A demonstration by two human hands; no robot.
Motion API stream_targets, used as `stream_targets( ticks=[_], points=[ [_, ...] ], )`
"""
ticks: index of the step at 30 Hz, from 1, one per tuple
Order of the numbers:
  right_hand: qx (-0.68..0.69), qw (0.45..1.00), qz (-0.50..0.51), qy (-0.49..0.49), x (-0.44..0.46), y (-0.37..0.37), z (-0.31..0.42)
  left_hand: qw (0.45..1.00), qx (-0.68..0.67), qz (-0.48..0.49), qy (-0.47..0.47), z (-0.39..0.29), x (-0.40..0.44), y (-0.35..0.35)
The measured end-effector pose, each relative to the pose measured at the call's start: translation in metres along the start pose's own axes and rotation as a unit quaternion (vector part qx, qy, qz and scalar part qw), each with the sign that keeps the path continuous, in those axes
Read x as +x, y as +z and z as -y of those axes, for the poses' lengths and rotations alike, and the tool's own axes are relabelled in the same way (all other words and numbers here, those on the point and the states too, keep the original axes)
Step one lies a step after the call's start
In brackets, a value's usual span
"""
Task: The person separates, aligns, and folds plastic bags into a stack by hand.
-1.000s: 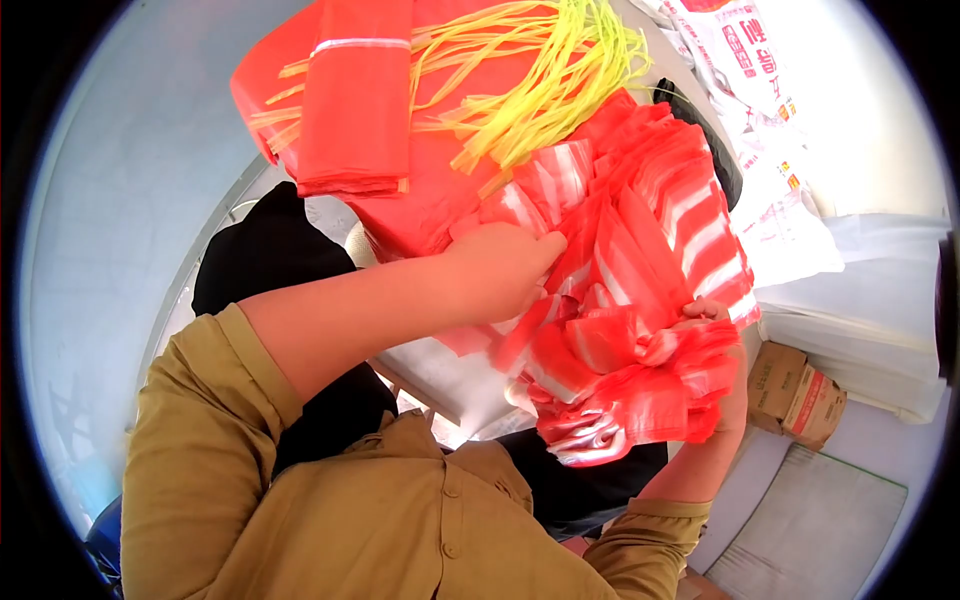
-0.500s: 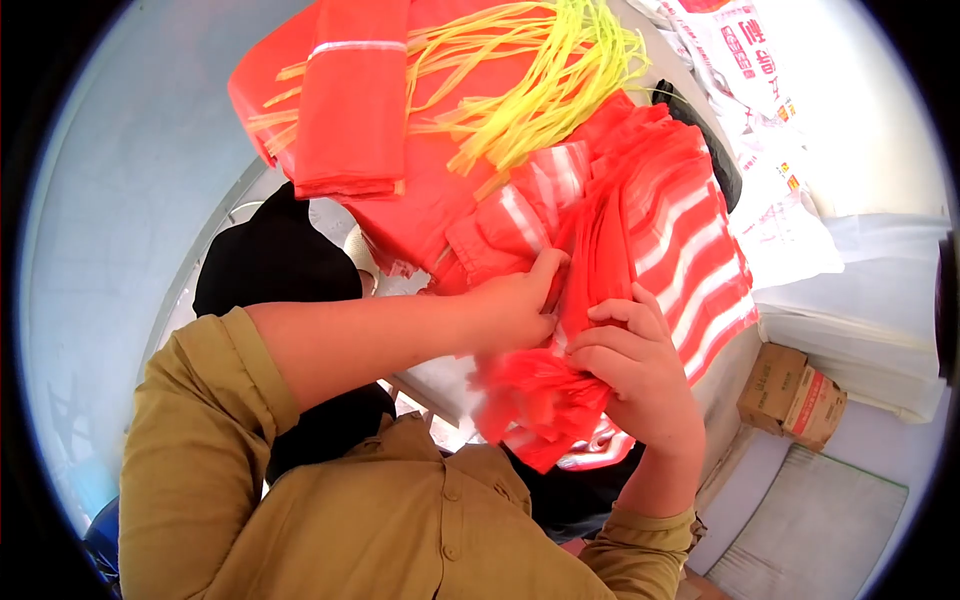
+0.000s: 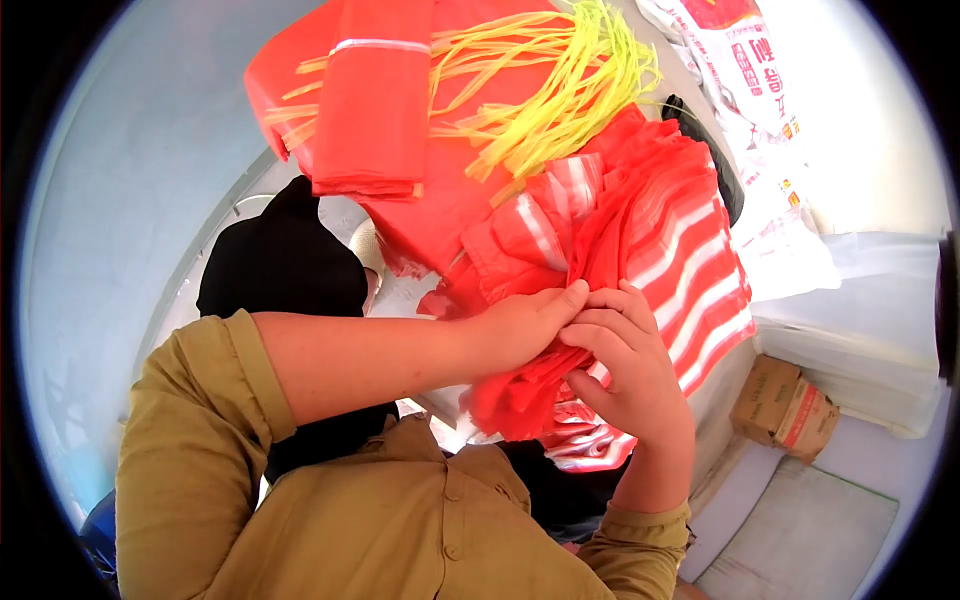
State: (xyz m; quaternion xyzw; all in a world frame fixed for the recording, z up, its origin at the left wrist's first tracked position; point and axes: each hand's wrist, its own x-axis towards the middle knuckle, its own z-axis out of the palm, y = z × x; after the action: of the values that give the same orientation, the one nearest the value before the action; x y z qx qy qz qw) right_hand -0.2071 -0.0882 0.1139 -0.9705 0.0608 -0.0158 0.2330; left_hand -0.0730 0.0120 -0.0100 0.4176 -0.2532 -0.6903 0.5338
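Observation:
A bundle of thin red material with white stripes (image 3: pixel 690 260) fans out to the right of my hands. Its gathered, crumpled end (image 3: pixel 530 395) hangs below them. My left hand (image 3: pixel 525 325) is closed round the pinched part of the bundle, its thumb on top. Close against it, my right hand (image 3: pixel 630 375) has curled fingers pressing on the same gathered part from the right; its fingertips meet the left thumb. The fingers under the material are hidden. A folded striped piece (image 3: pixel 530 225) lies just beyond my left hand.
Farther off, a folded red stack (image 3: pixel 372 120) lies on a larger red sheet (image 3: pixel 480 150), beside loose yellow strips (image 3: pixel 560 90). White printed bags (image 3: pixel 745 130) and a black item (image 3: pixel 722 165) lie to the right. A cardboard box (image 3: pixel 785 408) stands lower right.
My left hand has slid right and slightly down along the bundle and now touches my right hand. The crumpled end has shifted up a little. The view has moved slightly.

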Motion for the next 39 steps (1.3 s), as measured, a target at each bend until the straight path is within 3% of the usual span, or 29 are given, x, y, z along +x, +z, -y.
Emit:
stream_targets(
  ticks=[3, 6, 8, 10, 12, 14, 19, 22, 25, 28, 30, 32, 35, 38, 39],
  points=[
    [0.044, 0.998, -0.030, 0.017, -0.004, -0.001, -0.001, 0.991, 0.103, -0.005, -0.081, -0.015, -0.006, -0.003],
    [0.079, 0.993, -0.080, 0.032, -0.009, -0.006, 0.001, 0.987, 0.119, -0.043, -0.098, -0.021, -0.011, 0.007],
    [0.064, 0.992, -0.103, 0.029, -0.005, -0.010, 0.003, 0.995, 0.077, -0.050, -0.048, -0.018, -0.017, 0.020],
    [0.071, 0.995, -0.066, 0.035, 0.007, -0.012, 0.016, 0.996, 0.050, -0.067, -0.044, -0.009, -0.016, 0.032],
    [0.050, 0.998, -0.015, 0.024, 0.022, -0.005, 0.023, 0.989, 0.102, -0.034, 0.103, 0.022, 0.001, 0.034],
    [0.040, 0.997, 0.059, 0.022, 0.039, 0.002, 0.033, 0.979, 0.133, -0.022, 0.155, 0.042, 0.009, 0.038],
    [0.013, 0.973, 0.221, 0.066, 0.061, -0.009, 0.031, 0.984, 0.164, -0.046, 0.049, 0.058, 0.012, 0.056],
    [-0.041, 0.965, 0.248, 0.071, 0.059, 0.001, 0.008, 0.985, 0.150, 0.009, 0.081, 0.044, 0.005, 0.054],
    [-0.122, 0.940, 0.289, 0.135, 0.059, 0.007, 0.001, 0.977, 0.178, 0.093, 0.073, 0.009, -0.012, 0.048],
    [-0.140, 0.929, 0.292, 0.181, 0.058, 0.002, -0.001, 0.957, 0.246, 0.066, 0.137, 0.019, -0.009, 0.044],
    [-0.108, 0.952, 0.237, 0.159, 0.043, -0.001, -0.013, 0.937, 0.314, 0.100, 0.121, 0.019, -0.007, 0.038],
    [-0.103, 0.967, 0.191, 0.132, 0.028, 0.001, -0.023, 0.894, 0.391, 0.219, 0.005, -0.043, -0.019, 0.011],
    [-0.152, 0.973, 0.150, 0.088, 0.009, 0.008, -0.022, 0.859, 0.427, 0.279, -0.044, -0.076, -0.007, -0.018],
    [-0.220, 0.961, 0.149, 0.078, -0.003, 0.014, -0.008, 0.892, 0.450, 0.026, -0.001, -0.094, -0.009, -0.026],
    [-0.235, 0.955, 0.158, 0.088, -0.005, 0.014, -0.004, 0.859, 0.501, -0.041, 0.100, -0.085, 0.003, -0.033]
  ],
)
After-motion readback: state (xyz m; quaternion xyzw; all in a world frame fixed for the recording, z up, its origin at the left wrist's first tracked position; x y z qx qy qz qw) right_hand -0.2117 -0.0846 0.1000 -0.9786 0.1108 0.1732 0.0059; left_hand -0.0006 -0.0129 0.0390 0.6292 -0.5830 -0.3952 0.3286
